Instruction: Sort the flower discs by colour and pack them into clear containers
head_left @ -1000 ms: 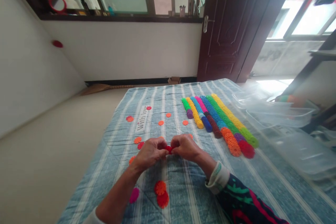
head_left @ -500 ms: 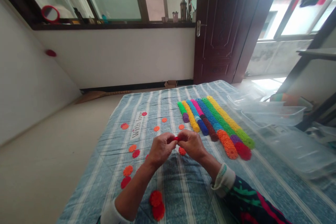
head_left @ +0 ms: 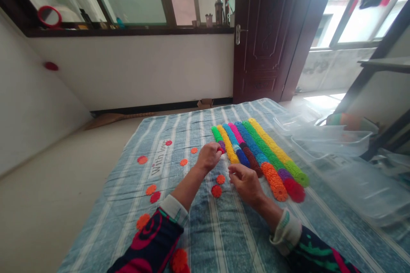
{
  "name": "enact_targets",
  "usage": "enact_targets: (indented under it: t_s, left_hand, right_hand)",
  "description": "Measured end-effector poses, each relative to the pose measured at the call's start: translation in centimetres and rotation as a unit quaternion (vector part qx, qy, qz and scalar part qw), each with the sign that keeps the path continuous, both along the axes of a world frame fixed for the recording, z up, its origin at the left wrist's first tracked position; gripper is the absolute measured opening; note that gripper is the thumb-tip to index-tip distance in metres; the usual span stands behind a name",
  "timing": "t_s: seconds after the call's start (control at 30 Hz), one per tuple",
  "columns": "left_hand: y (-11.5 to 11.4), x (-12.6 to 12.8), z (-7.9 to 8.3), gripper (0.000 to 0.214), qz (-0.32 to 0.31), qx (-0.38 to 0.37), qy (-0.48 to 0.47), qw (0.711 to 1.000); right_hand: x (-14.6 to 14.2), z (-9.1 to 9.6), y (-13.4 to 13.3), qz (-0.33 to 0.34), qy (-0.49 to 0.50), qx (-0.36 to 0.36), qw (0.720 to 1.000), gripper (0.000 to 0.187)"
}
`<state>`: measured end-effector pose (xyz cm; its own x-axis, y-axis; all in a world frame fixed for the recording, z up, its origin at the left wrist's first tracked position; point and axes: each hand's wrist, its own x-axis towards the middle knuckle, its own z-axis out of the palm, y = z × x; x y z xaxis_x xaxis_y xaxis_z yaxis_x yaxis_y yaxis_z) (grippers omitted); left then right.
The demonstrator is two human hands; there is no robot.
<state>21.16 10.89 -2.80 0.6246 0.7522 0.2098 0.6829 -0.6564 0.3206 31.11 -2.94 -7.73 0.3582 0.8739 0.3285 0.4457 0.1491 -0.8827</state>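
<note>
fingers of the left hand clamp a red disc, likely light, stiff plastic best gripped by its rim, toward the far edge of the cloth, while whether the right hand's fingers meet is unclear at the right hand.

Support: blue cloth with pale stripes, lightly creased. Right of centre: rows of overlapping coloured discs, side by side, unequal lengths. Left: panel lettered "With love", printed or laid on, cannot tell; red disc at far end. Loose orange discs between panel and rows, well apart from panel. Clear plastic containers along right side, outlines hazy.
</note>
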Motion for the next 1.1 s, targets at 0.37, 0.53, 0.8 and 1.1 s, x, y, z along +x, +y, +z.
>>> enact_targets:
  t_s: [0.37,0.53,0.8,1.1]
  left_hand:
    - [1.6,1.4,-0.8,0.021,-0.031,-0.027,0.003,0.999]
    - [1.7,1.2,-0.8,0.019,-0.029,-0.042,-0.002,0.999]
    - [1.1,1.5,-1.3,0.018,-0.002,-0.015,0.021,1.0]
    - [1.0,1.4,-1.9,0.019,0.012,0.026,0.022,0.999]
  right_hand:
    - [0.0,0.0,0.1,0.039,-0.013,-0.023,0.999,0.016]
    - [0.1,0.0,0.1,0.048,-0.025,-0.012,0.998,0.017]
    - [0.1,0.2,0.1,0.055,-0.056,-0.019,0.997,0.018]
    - [0.1,0.0,0.0,0.058,-0.073,-0.011,0.996,0.016]
